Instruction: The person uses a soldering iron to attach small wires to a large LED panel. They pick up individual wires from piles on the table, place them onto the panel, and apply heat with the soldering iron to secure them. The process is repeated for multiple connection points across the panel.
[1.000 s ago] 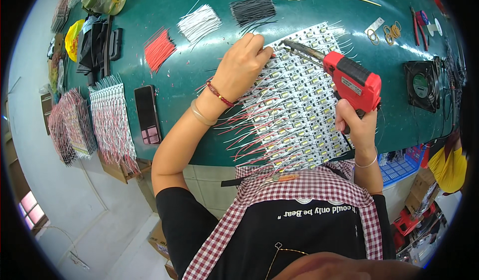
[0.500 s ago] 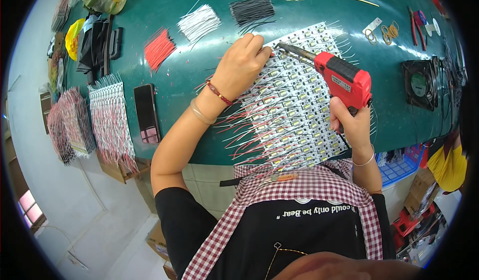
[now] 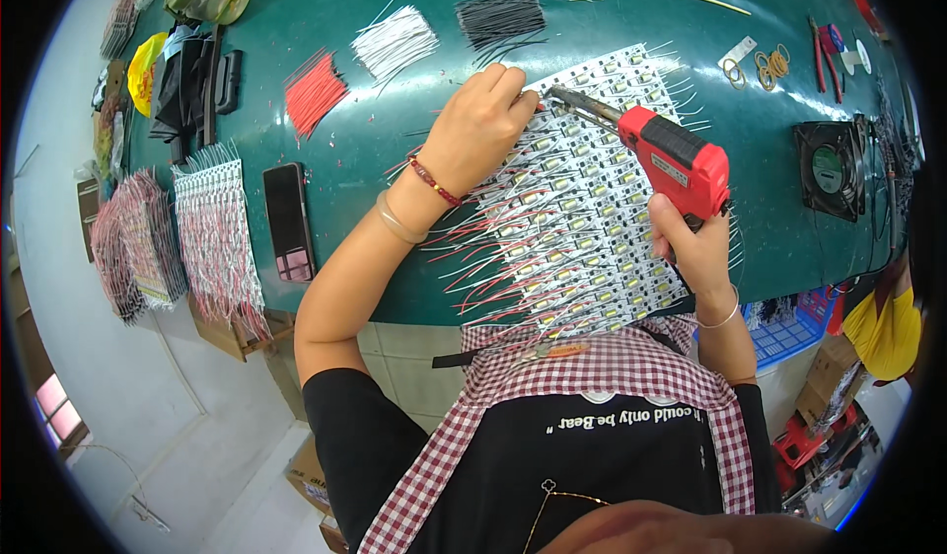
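Note:
A white LED circuit board panel (image 3: pixel 592 194) lies slanted before me, with rows of yellow-white LEDs and thin red, white and black wires along its sides. My right hand (image 3: pixel 698 243) grips the handle of a red and black soldering gun (image 3: pixel 679 159). Its dark tip reaches the panel's upper left edge, right by my left fingertips. My left hand (image 3: pixel 483 115) is closed in a pinch over that edge. A bit of red shows at its fingertips, seemingly the end of a thin wire; the rest is hidden by the hand.
Bundles of red wires (image 3: pixel 316 95), white wires (image 3: pixel 395 46) and black wires (image 3: pixel 499 23) lie beyond my left hand. A phone (image 3: pixel 287 221) and wired panels (image 3: pixel 219 233) are at left. Right are a black fan (image 3: pixel 831 169), pliers (image 3: pixel 821 56) and rubber bands (image 3: pixel 772 66).
The soldering gun's body has shifted slightly left and down, its tip staying at about the same spot on the panel edge. My left hand is nearly still.

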Tool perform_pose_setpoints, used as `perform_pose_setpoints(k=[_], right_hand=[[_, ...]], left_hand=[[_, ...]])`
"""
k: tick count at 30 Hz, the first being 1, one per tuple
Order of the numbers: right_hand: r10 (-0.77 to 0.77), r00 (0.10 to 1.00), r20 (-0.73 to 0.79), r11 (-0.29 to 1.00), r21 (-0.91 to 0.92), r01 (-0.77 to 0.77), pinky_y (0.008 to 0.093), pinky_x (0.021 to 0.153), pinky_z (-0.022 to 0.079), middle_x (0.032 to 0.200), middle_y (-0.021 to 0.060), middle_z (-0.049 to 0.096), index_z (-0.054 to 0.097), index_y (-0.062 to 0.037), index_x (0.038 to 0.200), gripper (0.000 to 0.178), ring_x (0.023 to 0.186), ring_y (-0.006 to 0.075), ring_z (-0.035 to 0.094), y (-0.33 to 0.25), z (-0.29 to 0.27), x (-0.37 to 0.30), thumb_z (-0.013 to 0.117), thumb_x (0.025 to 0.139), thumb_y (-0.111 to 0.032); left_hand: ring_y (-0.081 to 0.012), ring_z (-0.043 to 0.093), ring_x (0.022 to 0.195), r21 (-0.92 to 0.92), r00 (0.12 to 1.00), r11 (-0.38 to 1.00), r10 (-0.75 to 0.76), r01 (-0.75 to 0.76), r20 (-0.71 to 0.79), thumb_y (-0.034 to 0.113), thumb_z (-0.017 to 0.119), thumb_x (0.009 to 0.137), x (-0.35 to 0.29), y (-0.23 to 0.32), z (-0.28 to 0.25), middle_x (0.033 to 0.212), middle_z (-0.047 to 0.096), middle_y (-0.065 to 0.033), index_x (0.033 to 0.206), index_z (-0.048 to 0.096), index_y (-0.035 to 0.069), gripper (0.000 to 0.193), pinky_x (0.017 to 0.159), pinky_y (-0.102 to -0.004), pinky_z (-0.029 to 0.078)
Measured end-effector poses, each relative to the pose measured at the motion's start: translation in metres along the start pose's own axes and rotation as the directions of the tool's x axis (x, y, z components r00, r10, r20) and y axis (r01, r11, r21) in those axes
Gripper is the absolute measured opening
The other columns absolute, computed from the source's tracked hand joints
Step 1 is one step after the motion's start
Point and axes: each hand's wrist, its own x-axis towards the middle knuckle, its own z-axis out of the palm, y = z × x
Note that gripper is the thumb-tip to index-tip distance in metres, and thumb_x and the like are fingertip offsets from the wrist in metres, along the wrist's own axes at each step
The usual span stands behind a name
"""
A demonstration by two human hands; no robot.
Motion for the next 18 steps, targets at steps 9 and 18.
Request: perform_pose_setpoints(k=[9, 18], right_hand=[[-0.047, 0.998, -0.041, 0.992, 0.111, 0.052, 0.0191, 0.041, 0.037, 0.057, 0.0005, 0.056, 0.06, -0.0013, 0.082, 0.015, 0.044, 0.0055, 0.05, 0.001, -0.005, -0.005, 0.064, 0.086, -0.015], [-0.087, 0.995, -0.054, 0.977, 0.188, 0.096, 0.0211, 0.042, 0.038, 0.056, 0.003, 0.056, 0.058, -0.0018, 0.075, 0.019, 0.046, 0.0077, 0.051, 0.001, -0.005, -0.012, 0.059, 0.088, -0.016]], left_hand=[[-0.0213, 0.049, 0.074, -0.004, 1.0, 1.0, -0.001, 0.001, 0.002, 0.003, 0.059, 0.07, 0.001, 0.002, -0.003, 0.077, 0.044, -0.0068, 0.086, 0.063, 0.003, 0.017, 0.067, -0.032, 0.045], [-0.0189, 0.049, 0.073, 0.116, 0.999, 0.992, 0.052, -0.05, -0.015, 0.006, 0.06, 0.072, 0.004, -0.001, -0.007, 0.074, 0.045, -0.0042, 0.084, 0.065, 0.007, 0.013, 0.064, -0.0304, 0.039]])
